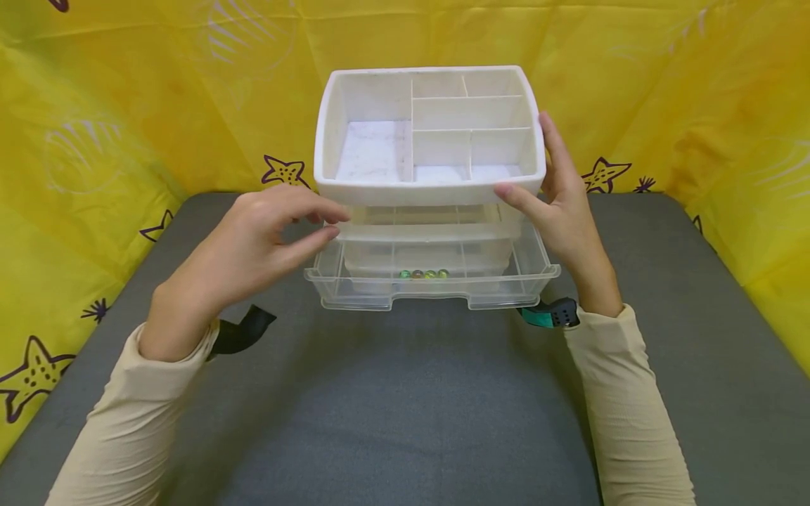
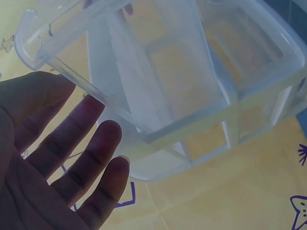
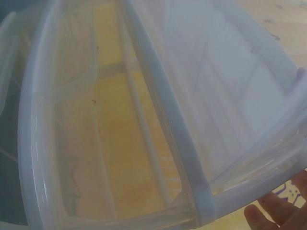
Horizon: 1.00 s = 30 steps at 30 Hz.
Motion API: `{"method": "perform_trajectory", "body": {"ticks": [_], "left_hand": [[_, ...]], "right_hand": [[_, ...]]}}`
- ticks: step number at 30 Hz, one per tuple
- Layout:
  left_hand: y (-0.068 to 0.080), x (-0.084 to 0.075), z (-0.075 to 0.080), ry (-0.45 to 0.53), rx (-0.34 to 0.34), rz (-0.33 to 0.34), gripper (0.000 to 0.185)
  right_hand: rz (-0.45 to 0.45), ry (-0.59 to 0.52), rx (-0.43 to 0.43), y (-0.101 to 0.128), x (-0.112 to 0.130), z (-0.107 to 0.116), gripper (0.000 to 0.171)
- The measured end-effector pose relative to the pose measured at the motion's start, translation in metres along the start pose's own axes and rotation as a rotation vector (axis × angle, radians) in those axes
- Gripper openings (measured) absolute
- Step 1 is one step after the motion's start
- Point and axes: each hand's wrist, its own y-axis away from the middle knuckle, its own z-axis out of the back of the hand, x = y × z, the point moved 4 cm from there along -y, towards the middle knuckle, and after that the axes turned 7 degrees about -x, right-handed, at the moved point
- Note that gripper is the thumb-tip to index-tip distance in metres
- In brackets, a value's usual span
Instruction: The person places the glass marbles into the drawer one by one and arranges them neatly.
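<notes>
A white plastic drawer organizer [image 1: 363,193] stands at the back of the table, its top tray divided into several compartments. Below, a clear drawer [image 1: 354,303] is pulled out toward me, with several glass marbles [image 1: 430,274] in a row inside. My right hand [image 1: 569,204] holds the organizer's upper right corner, thumb on the front rim and fingers along the side. The left hand [image 1: 253,242] hovers by the left front, fingers loosely bent with a gap between thumb and index. In the left wrist view, its fingertips [image 2: 112,132] are right at a clear plastic edge.
Dark grey cloth covers the table [image 1: 411,407]. A yellow patterned curtain [image 1: 158,77] hangs behind and at both sides. A black strap [image 1: 243,332] sticks out at the left wrist, and a teal and black strap [image 1: 547,314] shows at the right.
</notes>
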Motion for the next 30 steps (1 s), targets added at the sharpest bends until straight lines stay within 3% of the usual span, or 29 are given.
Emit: {"method": "perform_trajectory", "body": {"ticks": [9, 18, 30], "left_hand": [[0.005, 0.006, 0.004, -0.03, 0.003, 0.017, 0.024], [0.015, 0.017, 0.01, -0.084, 0.038, 0.11, 0.026], [0.03, 0.036, 0.009, -0.115, 0.045, 0.128, 0.028]], "right_hand": [[-0.001, -0.023, 0.0, 0.0, 0.0, 0.0, 0.087], [0.003, -0.007, 0.001, 0.0, 0.0, 0.0, 0.086], [-0.003, -0.007, -0.002, 0.0, -0.001, 0.001, 0.087]]}}
